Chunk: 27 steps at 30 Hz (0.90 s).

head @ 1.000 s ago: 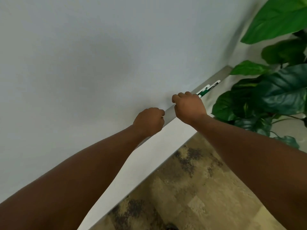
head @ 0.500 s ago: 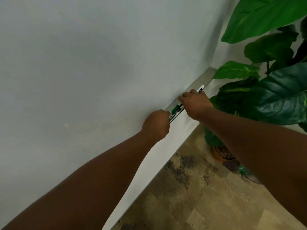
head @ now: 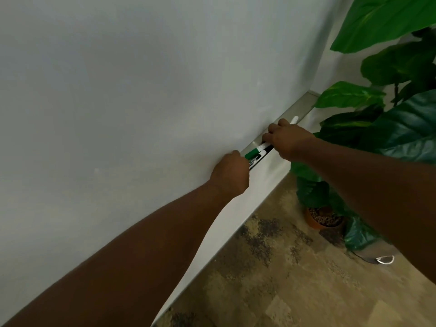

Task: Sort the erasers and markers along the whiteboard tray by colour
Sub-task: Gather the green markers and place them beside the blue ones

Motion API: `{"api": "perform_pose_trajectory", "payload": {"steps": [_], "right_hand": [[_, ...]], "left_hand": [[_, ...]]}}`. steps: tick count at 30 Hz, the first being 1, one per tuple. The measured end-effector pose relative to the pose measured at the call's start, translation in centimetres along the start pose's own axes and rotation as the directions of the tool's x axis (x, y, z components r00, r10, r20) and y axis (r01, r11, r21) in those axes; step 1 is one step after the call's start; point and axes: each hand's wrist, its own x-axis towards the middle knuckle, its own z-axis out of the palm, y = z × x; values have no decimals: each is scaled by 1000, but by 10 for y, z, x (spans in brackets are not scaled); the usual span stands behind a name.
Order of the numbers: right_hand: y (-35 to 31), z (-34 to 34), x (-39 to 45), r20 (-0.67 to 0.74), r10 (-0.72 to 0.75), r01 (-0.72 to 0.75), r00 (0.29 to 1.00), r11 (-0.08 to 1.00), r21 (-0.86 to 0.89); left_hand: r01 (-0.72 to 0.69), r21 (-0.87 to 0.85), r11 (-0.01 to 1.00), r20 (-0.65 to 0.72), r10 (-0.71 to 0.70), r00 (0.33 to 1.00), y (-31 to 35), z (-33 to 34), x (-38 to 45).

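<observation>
A grey metal whiteboard tray [head: 303, 103] runs along the bottom of the whiteboard [head: 141, 90] toward the far right. Two green-capped markers [head: 256, 154] lie side by side in it between my hands. My right hand [head: 286, 141] is closed over the markers' far part, and a white marker end [head: 295, 119] sticks out beyond it. My left hand [head: 232, 174] is curled at the tray, its fingers against the markers' near ends. No eraser shows.
A large leafy plant [head: 389, 109] in an orange pot [head: 322, 218] stands right beside the tray's far end. Below is patterned brown carpet [head: 259, 279]. A dark cable with a white loop [head: 384, 259] lies on the floor at right.
The view has shifted right along the tray. My right hand went onto the green markers and drew them back toward my left hand, which is now against their near ends.
</observation>
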Motion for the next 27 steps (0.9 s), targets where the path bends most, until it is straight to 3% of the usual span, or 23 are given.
{"api": "perform_pose_trajectory", "payload": {"steps": [11, 19, 27], "right_hand": [[-12, -28, -4, 109, -194, 196, 975, 981, -1], [-45, -74, -11, -93, -265, 262, 960, 964, -43], [-134, -122, -25, -129, -426, 414, 896, 904, -107]], "left_hand": [[27, 96, 995, 51, -32, 998, -12, -6, -32], [85, 108, 990, -6, -85, 996, -33, -16, -85], [210, 125, 970, -41, -206, 978, -74, -42, -189]]}}
